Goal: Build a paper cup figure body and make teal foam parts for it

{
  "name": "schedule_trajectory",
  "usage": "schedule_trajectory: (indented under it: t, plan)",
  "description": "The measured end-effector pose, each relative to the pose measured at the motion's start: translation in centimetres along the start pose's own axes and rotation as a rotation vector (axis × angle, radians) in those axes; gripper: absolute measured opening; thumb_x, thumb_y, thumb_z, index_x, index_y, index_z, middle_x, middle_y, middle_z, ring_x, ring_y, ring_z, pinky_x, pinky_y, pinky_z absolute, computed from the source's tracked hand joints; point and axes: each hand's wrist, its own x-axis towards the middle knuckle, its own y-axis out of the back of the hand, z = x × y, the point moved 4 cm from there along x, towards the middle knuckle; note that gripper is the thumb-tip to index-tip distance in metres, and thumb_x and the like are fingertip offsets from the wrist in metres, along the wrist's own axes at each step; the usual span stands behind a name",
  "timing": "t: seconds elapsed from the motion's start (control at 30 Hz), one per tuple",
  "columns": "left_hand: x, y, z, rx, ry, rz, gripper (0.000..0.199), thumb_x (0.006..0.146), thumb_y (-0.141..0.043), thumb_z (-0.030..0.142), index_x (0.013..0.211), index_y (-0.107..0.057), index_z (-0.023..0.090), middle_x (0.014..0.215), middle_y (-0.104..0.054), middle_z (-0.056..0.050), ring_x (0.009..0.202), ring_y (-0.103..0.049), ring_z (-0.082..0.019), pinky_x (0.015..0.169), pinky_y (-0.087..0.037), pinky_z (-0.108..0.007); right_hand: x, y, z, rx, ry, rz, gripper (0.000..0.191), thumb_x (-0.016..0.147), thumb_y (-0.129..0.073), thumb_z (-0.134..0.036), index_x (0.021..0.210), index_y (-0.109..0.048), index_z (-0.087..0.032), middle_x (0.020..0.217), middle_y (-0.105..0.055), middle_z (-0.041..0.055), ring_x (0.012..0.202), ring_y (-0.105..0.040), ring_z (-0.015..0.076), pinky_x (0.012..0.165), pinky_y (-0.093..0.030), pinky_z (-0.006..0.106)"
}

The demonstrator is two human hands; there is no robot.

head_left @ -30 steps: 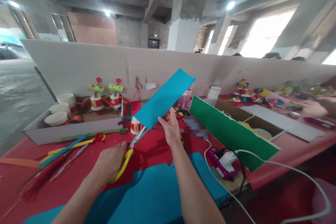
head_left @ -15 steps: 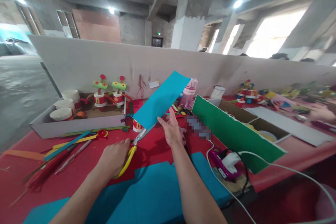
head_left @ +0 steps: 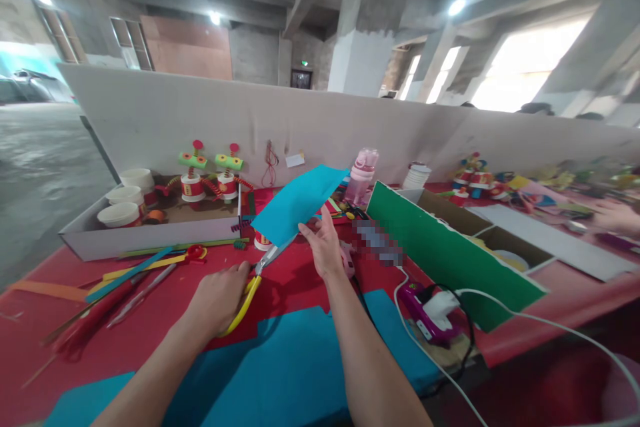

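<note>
Yellow-handled scissors [head_left: 246, 307] are gripped in my left hand [head_left: 220, 297], their blades pointing up and right at the lower edge of a blue sheet [head_left: 300, 203]. Between its thumb and fingers, my right hand [head_left: 323, 243] holds that sheet by its lower right edge, above the table. The sheet bends over at its far end. Behind the blades stands a red and white cup [head_left: 262, 241], partly hidden by the sheet. More blue paper [head_left: 280, 360] lies on the red table below both forearms.
At left, a white box [head_left: 160, 241] holds cups and two green-headed cup figures [head_left: 191, 187]. Coloured strips [head_left: 135, 273] lie before it. At right are a green-sided box [head_left: 440, 247], a purple power strip [head_left: 430, 317] with cables, and a pink bottle [head_left: 361, 177]. Another person's hand [head_left: 620, 217] shows far right.
The far end of the blue sheet has dropped and curved over, uncovering more of the pink bottle. Both hands remain nearly where they were.
</note>
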Motion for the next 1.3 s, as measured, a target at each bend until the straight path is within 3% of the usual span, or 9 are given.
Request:
schedule_trajectory:
  t: [0.7,1.3]
  plan:
    - [0.01,-0.11,-0.11,-0.002,0.005,-0.001,0.030,0.096,-0.030,0.040,0.102,-0.049,0.017,0.093,-0.068,-0.015,0.084,-0.067,-0.031,0.063,-0.044,-0.034,-0.16,0.13,0.16,0.006,0.002,0.040,0.085,0.076,-0.074,-0.033,0.149,-0.030,-0.027,0.099,-0.067,0.0029,0.090,-0.062,0.0188,0.085,-0.053,0.035]
    - [0.03,-0.46,-0.30,0.012,0.006,-0.006,0.028,0.096,-0.031,0.040,0.099,-0.048,0.018,0.093,-0.068,-0.014,0.084,-0.067,-0.031,0.064,-0.044,-0.034,-0.36,-0.17,0.02,0.008,-0.001,0.028,0.083,0.076,-0.075,-0.034,0.148,-0.033,-0.028,0.109,-0.068,0.0045,0.094,-0.063,0.0194,0.087,-0.054,0.035]
